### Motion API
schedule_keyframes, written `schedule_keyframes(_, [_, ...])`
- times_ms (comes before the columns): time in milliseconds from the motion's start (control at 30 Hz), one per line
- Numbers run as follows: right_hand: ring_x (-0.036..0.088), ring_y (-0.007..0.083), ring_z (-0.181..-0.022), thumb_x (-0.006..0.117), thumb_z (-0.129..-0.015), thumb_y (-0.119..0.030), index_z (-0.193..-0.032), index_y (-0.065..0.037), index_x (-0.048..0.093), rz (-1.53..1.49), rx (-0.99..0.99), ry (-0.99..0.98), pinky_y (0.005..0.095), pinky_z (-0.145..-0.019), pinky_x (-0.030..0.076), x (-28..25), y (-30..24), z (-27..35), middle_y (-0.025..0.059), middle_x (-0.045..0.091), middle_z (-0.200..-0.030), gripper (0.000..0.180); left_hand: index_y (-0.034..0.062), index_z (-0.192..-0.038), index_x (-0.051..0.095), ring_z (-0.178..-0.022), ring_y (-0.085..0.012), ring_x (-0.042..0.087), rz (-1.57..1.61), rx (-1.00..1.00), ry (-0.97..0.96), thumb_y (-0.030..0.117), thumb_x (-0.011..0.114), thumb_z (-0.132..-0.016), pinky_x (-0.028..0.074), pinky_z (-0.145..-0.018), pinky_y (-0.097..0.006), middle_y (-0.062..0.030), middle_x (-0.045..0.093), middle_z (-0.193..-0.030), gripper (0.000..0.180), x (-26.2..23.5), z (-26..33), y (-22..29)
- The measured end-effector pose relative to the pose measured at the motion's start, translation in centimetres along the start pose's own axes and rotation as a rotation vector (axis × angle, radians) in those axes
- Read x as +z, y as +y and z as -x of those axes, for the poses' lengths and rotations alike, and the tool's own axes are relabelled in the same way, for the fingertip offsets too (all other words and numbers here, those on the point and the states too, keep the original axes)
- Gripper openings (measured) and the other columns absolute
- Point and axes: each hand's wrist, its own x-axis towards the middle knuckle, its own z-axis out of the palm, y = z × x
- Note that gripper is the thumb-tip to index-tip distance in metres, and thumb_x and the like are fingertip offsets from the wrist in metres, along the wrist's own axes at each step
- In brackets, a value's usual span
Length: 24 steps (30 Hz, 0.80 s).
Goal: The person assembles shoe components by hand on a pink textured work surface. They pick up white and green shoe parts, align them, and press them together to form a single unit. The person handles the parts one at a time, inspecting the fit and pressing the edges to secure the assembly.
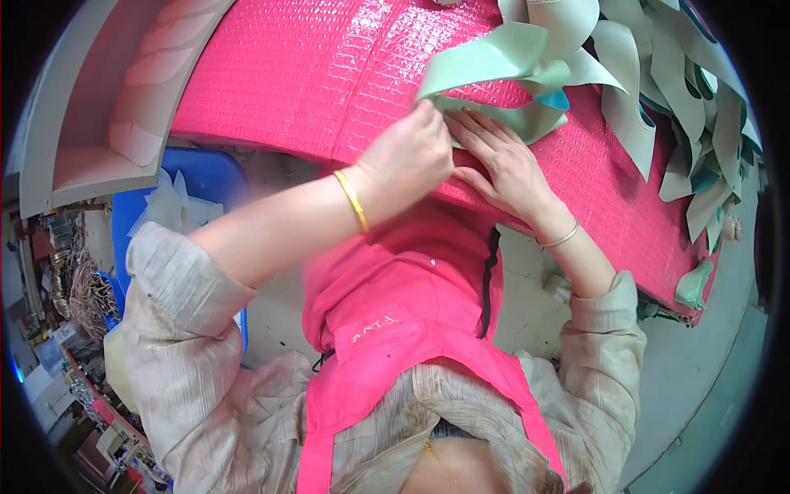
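Observation:
A curved pale green strip of sheet material (485, 62) is bent over on itself above the pink table cover, near its front edge. Its inner face shows blue at the right end. My left hand (411, 150) is closed in a pinch on the strip's left end and slightly smeared by motion. Beside it, my right hand (504, 169) lies with fingers stretched out flat, the fingertips against the lower part of the strip. The left fingertips are partly hidden behind the knuckles.
A heap of similar pale green cut pieces (675, 74) covers the table's right side. The pink quilted cover (288, 82) spreads over the table. A beige open box or shelf (99, 107) stands at the left, above a blue bin (210, 169) with translucent scraps (177, 206).

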Motion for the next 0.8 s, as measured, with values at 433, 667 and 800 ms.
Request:
schedule_keyframes(433, [0.052,0.0170,-0.083,0.057,-0.060,-0.012,-0.081,-0.004,0.062,0.672,-0.334,-0.398,0.0257,-0.077,0.039,-7.8,-0.9,1.6,0.0062,0.059,-0.081,0.023,-0.0049,-0.100,0.054,-0.100,-0.0257,0.053,0.363,-0.090,0.053,0.011,0.051,-0.071,0.044,-0.086,-0.032,-0.0175,0.056,-0.102,0.033,-0.3,-0.6,5.8])
schedule_keyframes(667, [0.051,0.0145,-0.087,0.056,-0.064,-0.011,-0.085,-0.003,0.062,0.709,-0.159,-0.421,0.0236,-0.077,0.038,-7.9,-2.0,2.4,0.0039,0.059,-0.082,0.022,-0.0043,-0.105,0.052,-0.105,-0.0244,0.052,0.787,-0.325,0.230,0.005,0.049,-0.072,0.045,-0.086,-0.031,-0.0132,0.054,-0.107,0.034,1.4,0.5,6.3])
schedule_keyframes(800, [0.050,0.0142,-0.088,0.055,-0.066,-0.010,-0.083,-0.003,0.061,0.728,-0.127,-0.493,0.0239,-0.078,0.038,-7.8,-2.4,1.9,0.0034,0.059,-0.083,0.019,-0.0041,-0.106,0.052,-0.102,-0.0226,0.050,0.718,-0.320,0.188,0.007,0.052,-0.069,0.043,-0.085,-0.031,-0.0121,0.054,-0.109,0.039,1.0,0.1,6.6])
